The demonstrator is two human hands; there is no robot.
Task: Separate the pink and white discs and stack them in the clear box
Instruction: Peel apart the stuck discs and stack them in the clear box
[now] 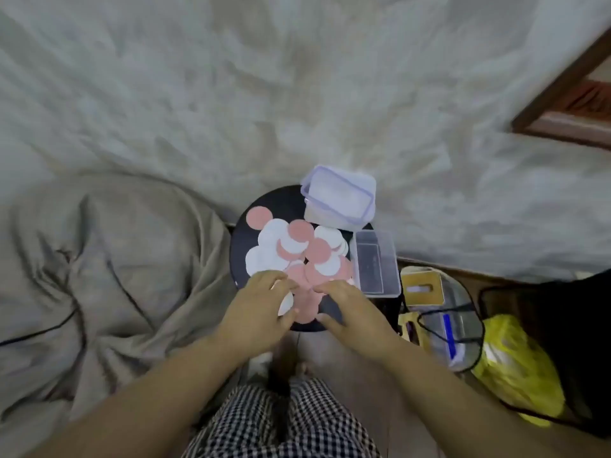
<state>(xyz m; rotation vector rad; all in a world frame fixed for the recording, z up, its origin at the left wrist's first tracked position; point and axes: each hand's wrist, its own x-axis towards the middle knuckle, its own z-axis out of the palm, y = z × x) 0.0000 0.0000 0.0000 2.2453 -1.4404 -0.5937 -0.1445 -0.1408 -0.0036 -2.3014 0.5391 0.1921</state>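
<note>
A person's two bare hands reach onto a small round black stool (239, 256) heaped with pink discs (318, 251) and white discs (264, 259). The left hand (261, 302) lies palm down at the stool's near edge, fingers loosely curled over the near end of the heap, its thumb against a white disc and a pink disc that lie half under it; whether it pinches either one cannot be told through the blur. The right hand (350, 309) lies just beside it, also palm down, fingers bent and slightly apart, fingertips touching the pink discs at the near edge, thumb stretched along the stool's rim. The discs overlap in one mixed pile across the middle of the stool, with a single pink disc lying apart near the far-left edge. The clear box (375, 262) stands open at the stool's right edge, just beside the pile. Its lid (340, 196), clear with bluish trim, lies at the far-right edge, partly hanging over a pale rumpled bedsheet (297, 94). A grey blanket (109, 259) bunches to the left of the stool. To the right, on the floor, sit a yellow bag (515, 368) and a black cable (463, 325). Checked trousers (297, 421) fill the bottom of the view.
</note>
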